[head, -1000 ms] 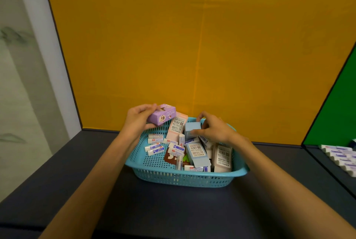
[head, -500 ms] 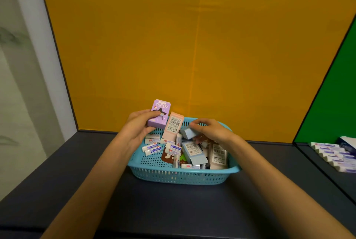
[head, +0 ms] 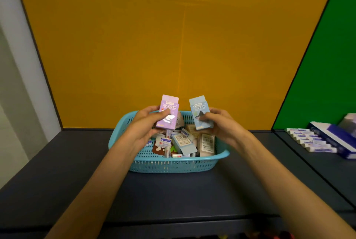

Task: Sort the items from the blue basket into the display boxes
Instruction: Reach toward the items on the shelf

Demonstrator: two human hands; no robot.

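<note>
The blue basket stands on the dark table against the yellow wall, filled with several small boxes and erasers. My left hand holds a purple box upright above the basket's back left. My right hand holds a light blue box upright above the back right. The two boxes face me side by side, a small gap apart. A display box with a row of white erasers sits at the right edge.
A yellow wall rises right behind the basket, and a green panel closes the right side. A dark table stretches in front of the basket. A grey-white wall runs along the left.
Both hands rose out of the basket. The right hand lifted the light blue box and turned it upright; the left turned the purple box upright to face me. The view shifted left, showing more of the display box.
</note>
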